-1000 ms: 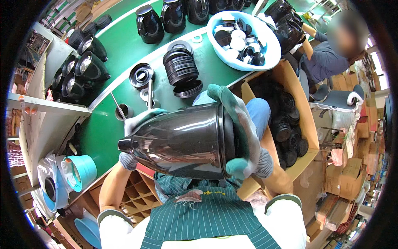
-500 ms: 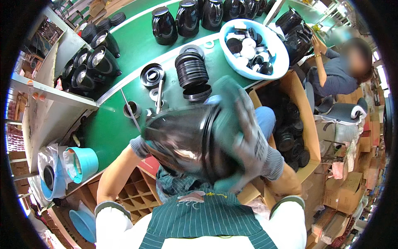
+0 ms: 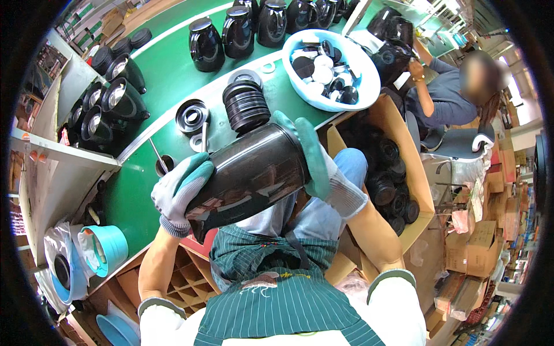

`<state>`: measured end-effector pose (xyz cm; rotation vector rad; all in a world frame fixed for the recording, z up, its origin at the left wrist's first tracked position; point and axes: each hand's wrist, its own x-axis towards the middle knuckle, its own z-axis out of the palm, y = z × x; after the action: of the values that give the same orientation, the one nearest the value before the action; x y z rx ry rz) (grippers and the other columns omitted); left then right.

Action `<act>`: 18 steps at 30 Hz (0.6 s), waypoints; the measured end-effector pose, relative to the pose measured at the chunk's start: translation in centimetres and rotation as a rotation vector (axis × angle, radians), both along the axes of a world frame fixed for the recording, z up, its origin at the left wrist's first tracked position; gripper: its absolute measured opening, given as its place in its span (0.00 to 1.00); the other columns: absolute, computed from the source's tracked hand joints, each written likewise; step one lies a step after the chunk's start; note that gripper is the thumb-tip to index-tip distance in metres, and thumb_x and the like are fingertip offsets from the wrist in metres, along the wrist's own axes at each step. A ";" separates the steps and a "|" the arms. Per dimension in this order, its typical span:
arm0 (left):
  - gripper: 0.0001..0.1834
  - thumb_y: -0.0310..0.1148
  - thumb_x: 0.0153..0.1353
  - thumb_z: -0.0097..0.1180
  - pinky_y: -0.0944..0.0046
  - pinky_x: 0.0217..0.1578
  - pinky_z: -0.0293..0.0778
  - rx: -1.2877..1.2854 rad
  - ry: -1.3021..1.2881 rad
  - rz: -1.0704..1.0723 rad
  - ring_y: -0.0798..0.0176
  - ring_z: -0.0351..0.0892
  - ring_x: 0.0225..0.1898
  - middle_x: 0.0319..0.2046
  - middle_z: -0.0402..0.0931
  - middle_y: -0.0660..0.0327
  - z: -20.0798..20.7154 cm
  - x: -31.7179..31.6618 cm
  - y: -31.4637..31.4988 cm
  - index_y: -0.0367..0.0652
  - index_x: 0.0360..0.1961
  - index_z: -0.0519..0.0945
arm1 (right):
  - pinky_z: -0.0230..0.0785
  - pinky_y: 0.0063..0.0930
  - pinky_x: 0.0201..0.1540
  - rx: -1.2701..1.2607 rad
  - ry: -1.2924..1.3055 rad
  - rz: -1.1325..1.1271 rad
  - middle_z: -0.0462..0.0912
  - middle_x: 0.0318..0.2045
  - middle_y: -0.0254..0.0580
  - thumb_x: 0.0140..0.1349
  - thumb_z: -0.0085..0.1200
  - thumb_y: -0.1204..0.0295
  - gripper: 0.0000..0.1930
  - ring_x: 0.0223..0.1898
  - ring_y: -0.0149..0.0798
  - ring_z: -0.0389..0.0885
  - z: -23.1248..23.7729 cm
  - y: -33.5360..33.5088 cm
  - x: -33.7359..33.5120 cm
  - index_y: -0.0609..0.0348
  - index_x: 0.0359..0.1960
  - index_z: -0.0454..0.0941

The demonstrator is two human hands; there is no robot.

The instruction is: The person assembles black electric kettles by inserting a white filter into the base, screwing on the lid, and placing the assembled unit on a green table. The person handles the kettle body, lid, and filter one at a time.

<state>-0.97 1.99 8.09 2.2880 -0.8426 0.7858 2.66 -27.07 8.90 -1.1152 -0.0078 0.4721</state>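
Note:
I hold a glossy black kettle body point(image 3: 248, 176) on its side above my lap, between both gloved hands. My left hand point(image 3: 179, 193), in a grey and green glove, grips its lower left end. My right hand point(image 3: 317, 164) wraps over its upper right end, which is hidden by the glove. A stack of black round bases point(image 3: 245, 106) stands on the green bench point(image 3: 167, 75) just beyond the kettle body. A single black ring part point(image 3: 191, 115) lies left of the stack.
A light blue basin point(image 3: 369, 86) of black and white parts sits at the bench's right. Black kettles point(image 3: 239, 32) line the far side and a shelf at left point(image 3: 109, 109). A cardboard box point(image 3: 415, 173) of black parts stands at my right. Another person point(image 3: 444, 98) sits beyond it.
The kettle body has been turned in my hands, its spout end no longer showing, and now lies tilted with its right end toward the bench. My view has shifted slightly.

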 end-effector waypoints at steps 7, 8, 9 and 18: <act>0.14 0.27 0.55 0.66 0.59 0.47 0.86 -0.041 0.049 -0.004 0.49 0.90 0.44 0.44 0.88 0.50 1.8 0.8 0.1 0.41 0.43 0.89 | 0.65 0.32 0.71 -0.331 -0.470 -0.252 0.68 0.71 0.51 0.82 0.37 0.59 0.30 0.69 0.41 0.71 -4.5 0.7 -3.5 0.68 0.76 0.57; 0.13 0.27 0.55 0.66 0.59 0.47 0.86 -0.054 0.070 -0.027 0.49 0.90 0.44 0.44 0.88 0.50 1.9 0.9 0.1 0.41 0.43 0.89 | 0.66 0.29 0.69 -0.183 -0.436 -0.285 0.69 0.70 0.46 0.82 0.36 0.50 0.34 0.67 0.35 0.72 -3.5 1.0 -3.9 0.66 0.77 0.57; 0.13 0.28 0.55 0.66 0.59 0.47 0.86 -0.063 0.092 -0.054 0.49 0.90 0.44 0.44 0.88 0.50 2.0 1.1 0.2 0.41 0.43 0.89 | 0.66 0.29 0.69 -0.181 -0.421 -0.289 0.69 0.70 0.46 0.82 0.34 0.50 0.34 0.67 0.35 0.72 -2.4 1.2 -4.7 0.66 0.77 0.57; 0.25 0.29 0.73 0.55 0.54 0.59 0.81 -0.913 1.252 -0.432 0.55 0.82 0.57 0.62 0.77 0.50 -11.5 0.5 3.6 0.33 0.68 0.72 | 0.60 0.53 0.71 -0.485 -1.334 -0.226 0.63 0.70 0.69 0.67 0.54 0.46 0.35 0.68 0.63 0.69 2.8 -1.2 -3.2 0.62 0.66 0.74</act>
<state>-0.45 5.58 -3.42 1.2534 -0.2237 -0.4374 -0.51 -28.29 11.71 -1.7076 -0.9614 -0.5692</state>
